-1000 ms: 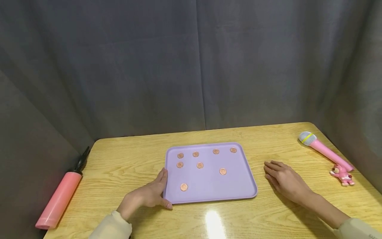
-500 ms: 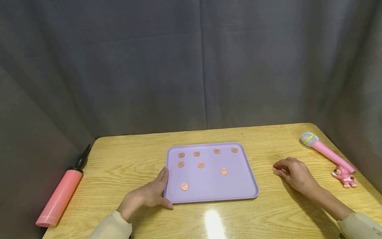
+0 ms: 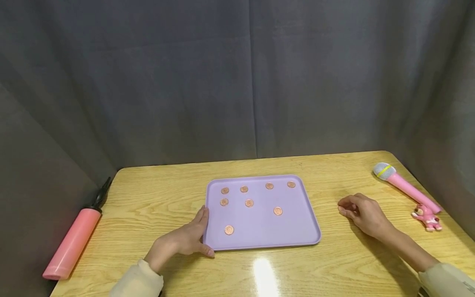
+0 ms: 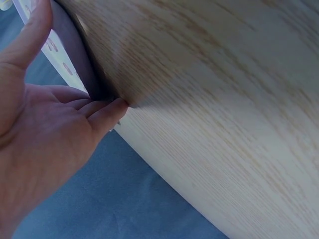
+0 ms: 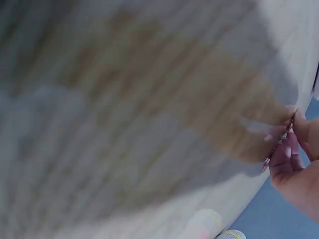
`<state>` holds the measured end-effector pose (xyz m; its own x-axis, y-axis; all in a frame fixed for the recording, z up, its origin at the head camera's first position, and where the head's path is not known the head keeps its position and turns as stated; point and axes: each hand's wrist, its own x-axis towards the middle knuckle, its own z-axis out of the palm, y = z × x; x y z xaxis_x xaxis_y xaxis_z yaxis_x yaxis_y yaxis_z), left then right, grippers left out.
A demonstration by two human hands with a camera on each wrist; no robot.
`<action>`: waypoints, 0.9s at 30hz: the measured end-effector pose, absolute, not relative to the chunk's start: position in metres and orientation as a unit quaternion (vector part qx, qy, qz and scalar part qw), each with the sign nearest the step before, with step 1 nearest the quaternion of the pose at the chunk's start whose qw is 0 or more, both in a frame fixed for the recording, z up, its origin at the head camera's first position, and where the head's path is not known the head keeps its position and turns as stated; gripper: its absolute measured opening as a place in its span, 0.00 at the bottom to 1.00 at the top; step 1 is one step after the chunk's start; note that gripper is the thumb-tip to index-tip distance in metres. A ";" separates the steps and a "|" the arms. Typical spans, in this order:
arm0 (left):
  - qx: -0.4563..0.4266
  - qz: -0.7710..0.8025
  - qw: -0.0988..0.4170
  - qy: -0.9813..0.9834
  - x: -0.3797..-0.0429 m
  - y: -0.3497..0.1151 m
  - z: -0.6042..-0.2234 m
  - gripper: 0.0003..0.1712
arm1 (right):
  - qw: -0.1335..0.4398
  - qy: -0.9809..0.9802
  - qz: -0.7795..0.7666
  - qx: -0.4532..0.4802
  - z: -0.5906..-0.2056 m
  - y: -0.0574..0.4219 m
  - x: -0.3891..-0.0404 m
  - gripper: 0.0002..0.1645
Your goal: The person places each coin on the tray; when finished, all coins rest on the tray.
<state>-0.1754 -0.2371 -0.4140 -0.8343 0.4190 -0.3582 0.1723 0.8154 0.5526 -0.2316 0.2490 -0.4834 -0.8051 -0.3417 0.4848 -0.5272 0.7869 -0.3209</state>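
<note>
In the head view, a lilac tray (image 3: 259,231) lies on the wooden table with several copper-coloured coins (image 3: 277,211) spread flat over it. My left hand (image 3: 185,238) spans the tray's near left corner, thumb at the front edge and extended fingers along the left side. The left wrist view has those fingertips (image 4: 117,110) low against the tray's outer wall, right at the tabletop. To the right of the tray, my right hand (image 3: 365,214) pinches a copper-coloured coin (image 5: 265,165) between thumb and fingers, seen edge-on in the right wrist view, close over the wood.
A pink toy microphone (image 3: 410,189) lies at the right edge, with a small pink bear figure (image 3: 426,217) by its handle end. At the far left lies a pink hand pump (image 3: 74,243) with a black nozzle. Grey curtains (image 3: 178,82) hang behind and along both sides.
The right hand has gone from extended fingers low on the table to a pinch on a coin, shifting slightly right. The left hand and the tray have stayed put.
</note>
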 end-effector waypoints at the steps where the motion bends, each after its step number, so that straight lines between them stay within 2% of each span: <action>1: 0.160 0.259 0.239 0.922 -0.175 -0.237 -0.414 0.68 | 0.201 -0.923 0.228 0.237 -0.482 0.247 -0.231 0.11; 16: 0.166 0.268 0.235 0.919 -0.176 -0.238 -0.415 0.68 | 0.118 -0.906 0.266 0.308 -0.471 0.217 -0.229 0.12; 20: 0.165 0.271 0.234 0.919 -0.174 -0.239 -0.415 0.68 | 0.091 -0.911 0.263 0.306 -0.470 0.216 -0.231 0.11; 27: 0.167 0.272 0.231 0.919 -0.174 -0.239 -0.416 0.68 | 0.080 -0.908 0.302 0.278 -0.475 0.211 -0.233 0.12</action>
<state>-0.1745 -0.2389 -0.4160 -0.8377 0.4319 -0.3344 0.1807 0.7968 0.5766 -0.2332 0.2108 -0.4748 -0.8328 -0.4567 0.3127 -0.5530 0.6630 -0.5045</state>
